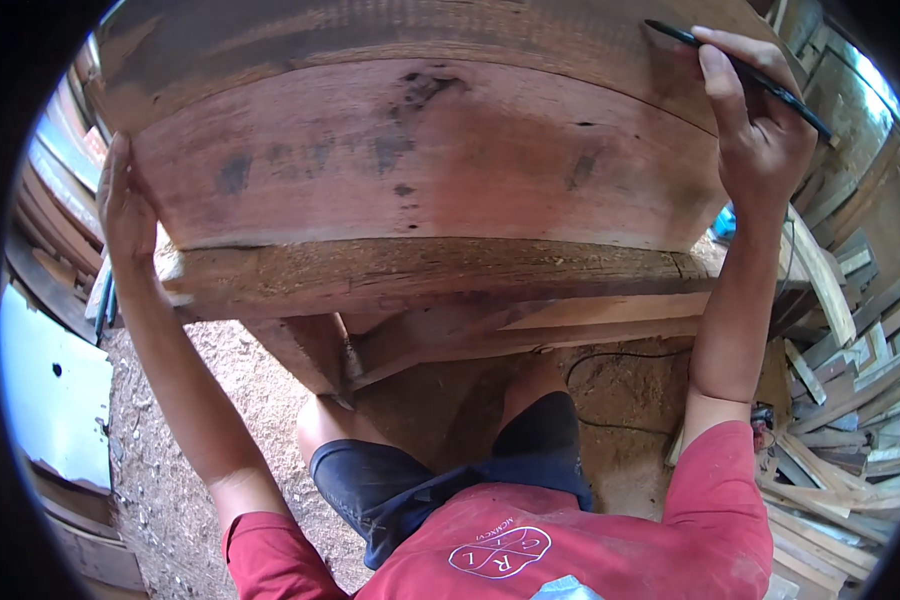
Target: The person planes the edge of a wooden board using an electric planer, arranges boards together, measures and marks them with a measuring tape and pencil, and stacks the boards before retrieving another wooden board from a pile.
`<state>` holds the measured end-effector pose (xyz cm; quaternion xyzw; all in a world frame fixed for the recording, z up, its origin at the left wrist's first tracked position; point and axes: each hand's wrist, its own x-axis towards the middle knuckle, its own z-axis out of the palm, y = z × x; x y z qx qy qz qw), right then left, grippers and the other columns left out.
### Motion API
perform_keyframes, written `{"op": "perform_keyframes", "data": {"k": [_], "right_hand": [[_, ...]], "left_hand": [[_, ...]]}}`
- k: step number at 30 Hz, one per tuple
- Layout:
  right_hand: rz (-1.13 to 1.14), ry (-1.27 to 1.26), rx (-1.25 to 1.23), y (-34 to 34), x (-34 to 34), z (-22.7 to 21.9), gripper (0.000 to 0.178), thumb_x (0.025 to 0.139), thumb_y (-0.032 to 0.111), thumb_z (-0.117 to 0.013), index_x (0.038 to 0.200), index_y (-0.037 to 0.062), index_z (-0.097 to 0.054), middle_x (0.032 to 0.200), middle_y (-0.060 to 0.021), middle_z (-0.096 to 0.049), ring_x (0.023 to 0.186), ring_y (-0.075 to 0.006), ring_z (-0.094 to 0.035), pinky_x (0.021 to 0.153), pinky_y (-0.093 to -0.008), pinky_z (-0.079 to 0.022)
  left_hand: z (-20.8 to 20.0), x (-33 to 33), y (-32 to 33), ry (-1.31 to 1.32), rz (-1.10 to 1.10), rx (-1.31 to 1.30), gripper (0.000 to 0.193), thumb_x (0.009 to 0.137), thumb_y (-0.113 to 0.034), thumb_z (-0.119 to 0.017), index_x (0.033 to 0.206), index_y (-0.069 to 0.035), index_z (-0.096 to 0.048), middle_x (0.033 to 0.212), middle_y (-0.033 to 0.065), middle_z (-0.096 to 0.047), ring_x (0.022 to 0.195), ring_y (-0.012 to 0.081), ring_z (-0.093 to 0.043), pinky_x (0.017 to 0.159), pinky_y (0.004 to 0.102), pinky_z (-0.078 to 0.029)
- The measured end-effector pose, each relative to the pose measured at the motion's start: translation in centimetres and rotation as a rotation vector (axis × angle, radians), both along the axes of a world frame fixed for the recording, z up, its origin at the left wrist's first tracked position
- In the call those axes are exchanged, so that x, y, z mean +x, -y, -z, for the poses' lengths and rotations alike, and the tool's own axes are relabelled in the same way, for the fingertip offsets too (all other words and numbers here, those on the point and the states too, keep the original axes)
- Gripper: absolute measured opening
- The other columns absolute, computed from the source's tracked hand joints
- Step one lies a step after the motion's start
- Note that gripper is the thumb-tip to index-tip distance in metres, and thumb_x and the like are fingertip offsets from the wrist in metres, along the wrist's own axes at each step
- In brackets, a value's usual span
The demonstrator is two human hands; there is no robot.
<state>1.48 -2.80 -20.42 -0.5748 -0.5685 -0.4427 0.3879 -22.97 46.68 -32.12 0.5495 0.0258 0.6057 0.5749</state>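
A wide reddish wooden board (pixel 500 150) with dark stains and knots lies across a workbench in front of me. At its left end, my left hand (pixel 130 215) grips the edge, fingers pointing up along it and partly hidden. My right hand (pixel 765 130) is over the board's far right corner, closed round a slim black pen (pixel 675 34). The pen's tip points to the upper left, above a darker brown plank (pixel 370 30) that adjoins the board's far side.
A thick rough beam (pixel 420 275) dusted with sawdust forms the bench's near edge. Below it, wooden legs and braces stand close to my knees. A dark cord (pixel 615 355) loops over the sawdust floor. Timber offcuts (pixel 870 400) pile up at right; a white panel (pixel 55 385) stands at left.
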Motion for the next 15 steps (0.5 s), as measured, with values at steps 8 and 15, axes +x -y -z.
{"op": "perform_keyframes", "data": {"k": [8, 15], "right_hand": [[0.095, -0.156, -0.286, 7.0, 3.2, 3.2, 0.012, 0.096, 0.010, -0.069, 0.100, 0.0001, -0.073, 0.092, -0.0059, -0.072, 0.083, -0.0120, -0.066, 0.077, -0.0254, -0.051], [0.192, 0.276, 0.087, 7.4, 2.3, -2.7, 0.023, 0.106, 0.011, -0.051, 0.107, -0.0034, -0.070, 0.105, -0.0155, -0.073, 0.101, -0.0213, -0.070, 0.093, -0.0318, -0.053]], "left_hand": [[0.0, -1.1, -1.7, 0.035, 0.063, -0.098, 0.048, 0.110, -0.029, -0.053, 0.147, 0.002, -0.051, 0.145, 0.0125, -0.058, 0.135, 0.0178, -0.053, 0.118, 0.0329, -0.040], [0.6, -1.2, -2.7, 0.048, 0.076, -0.128, 0.047, 0.109, -0.028, -0.055, 0.145, 0.002, -0.053, 0.144, 0.0104, -0.060, 0.134, 0.0173, -0.055, 0.119, 0.0320, -0.039]]}}
